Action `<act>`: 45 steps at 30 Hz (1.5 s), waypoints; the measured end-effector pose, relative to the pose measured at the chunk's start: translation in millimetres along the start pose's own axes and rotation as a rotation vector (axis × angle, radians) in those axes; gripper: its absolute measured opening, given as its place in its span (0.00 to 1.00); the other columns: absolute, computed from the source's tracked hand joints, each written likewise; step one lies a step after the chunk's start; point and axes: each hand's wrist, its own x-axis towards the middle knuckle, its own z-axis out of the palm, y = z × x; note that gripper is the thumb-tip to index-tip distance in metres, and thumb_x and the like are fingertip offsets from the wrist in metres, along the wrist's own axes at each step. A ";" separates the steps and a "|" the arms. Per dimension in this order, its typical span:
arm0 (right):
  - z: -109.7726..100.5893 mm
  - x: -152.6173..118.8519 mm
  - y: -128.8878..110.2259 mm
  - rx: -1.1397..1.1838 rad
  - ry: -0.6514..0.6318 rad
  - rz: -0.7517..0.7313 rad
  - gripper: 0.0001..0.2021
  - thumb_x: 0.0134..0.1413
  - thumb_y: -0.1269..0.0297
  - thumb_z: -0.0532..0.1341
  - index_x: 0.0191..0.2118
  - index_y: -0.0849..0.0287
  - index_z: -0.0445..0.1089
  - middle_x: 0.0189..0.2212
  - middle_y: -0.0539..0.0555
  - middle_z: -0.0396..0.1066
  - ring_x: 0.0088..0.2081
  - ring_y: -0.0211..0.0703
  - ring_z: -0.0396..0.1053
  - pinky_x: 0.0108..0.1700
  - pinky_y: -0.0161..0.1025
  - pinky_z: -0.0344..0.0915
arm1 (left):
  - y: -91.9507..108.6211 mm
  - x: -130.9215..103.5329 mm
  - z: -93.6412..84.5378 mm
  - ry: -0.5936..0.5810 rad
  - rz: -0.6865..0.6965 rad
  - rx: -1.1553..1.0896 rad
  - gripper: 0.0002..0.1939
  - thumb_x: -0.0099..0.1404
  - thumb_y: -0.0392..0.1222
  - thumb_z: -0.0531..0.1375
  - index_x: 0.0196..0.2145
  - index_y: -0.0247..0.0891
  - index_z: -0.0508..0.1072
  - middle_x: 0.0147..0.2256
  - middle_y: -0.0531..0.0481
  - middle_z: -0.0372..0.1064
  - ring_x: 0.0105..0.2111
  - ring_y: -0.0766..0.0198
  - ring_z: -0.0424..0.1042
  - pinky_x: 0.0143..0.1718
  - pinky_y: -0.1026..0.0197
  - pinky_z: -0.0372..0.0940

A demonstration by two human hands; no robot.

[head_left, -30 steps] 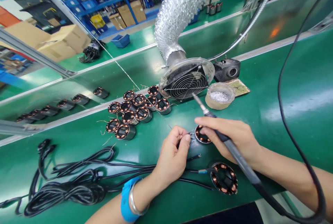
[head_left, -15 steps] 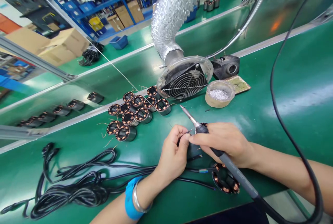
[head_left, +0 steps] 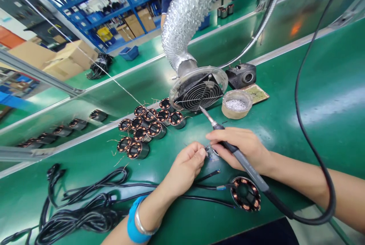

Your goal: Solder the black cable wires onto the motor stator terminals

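Note:
My right hand [head_left: 245,144] is closed around a soldering iron [head_left: 242,161], whose bare metal tip points up and away, toward the fan grille. My left hand [head_left: 186,165] pinches a thin wire [head_left: 207,149] between thumb and fingertips, just left of my right fingers. What that wire joins is mostly hidden; a small shiny round edge shows below my right fingers. Nearer to me lies a stator [head_left: 245,194] with copper windings, a cable with a blue end reaching its rim. Another cut cable end [head_left: 213,173] with coloured wires rests beside it.
Several stators [head_left: 155,129] stand grouped at the left of the fan hood [head_left: 199,91] with its foil duct. A tub of silvery bits [head_left: 236,104], a sponge tray [head_left: 258,94] and a black iron holder [head_left: 242,76] are behind. Coiled black cables [head_left: 76,214] lie at left.
My right hand and the soldering iron have shifted slightly up and left of the near stator, uncovering more of it. My left hand has moved slightly down, still pinching.

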 end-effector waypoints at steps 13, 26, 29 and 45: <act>-2.1 7.5 -10.5 0.076 0.025 -0.039 0.13 0.58 0.78 0.59 0.47 0.57 0.69 0.34 0.50 0.77 0.30 0.36 0.73 0.33 0.34 0.71 | 4.3 -13.8 -1.0 0.068 0.264 0.599 0.12 0.73 0.48 0.49 0.36 0.39 0.65 0.29 0.53 0.63 0.30 0.65 0.60 0.32 0.63 0.54; 1.8 -4.4 -20.4 0.050 -0.001 -0.016 0.19 0.58 0.78 0.56 0.54 0.56 0.65 0.34 0.50 0.76 0.31 0.38 0.74 0.35 0.35 0.74 | -5.7 -0.9 1.1 -0.073 -0.011 -0.027 0.22 0.64 0.61 0.57 0.29 0.38 0.64 0.19 0.60 0.55 0.14 0.76 0.42 0.16 0.66 0.38; 3.1 -6.4 -17.8 0.017 0.025 -0.039 0.18 0.59 0.79 0.56 0.53 0.56 0.65 0.34 0.52 0.76 0.33 0.41 0.75 0.37 0.37 0.74 | -4.2 1.3 3.9 -0.107 -0.072 -0.184 0.22 0.59 0.60 0.63 0.29 0.38 0.62 0.17 0.62 0.55 0.13 0.77 0.39 0.14 0.68 0.34; 1.2 -4.9 -11.1 0.110 -0.039 0.245 0.18 0.57 0.75 0.58 0.52 0.54 0.61 0.31 0.47 0.74 0.29 0.35 0.74 0.34 0.32 0.72 | -7.5 2.1 10.8 0.069 0.010 -0.268 0.27 0.54 0.59 0.67 0.25 0.40 0.56 0.14 0.67 0.44 0.13 0.79 0.37 0.13 0.72 0.35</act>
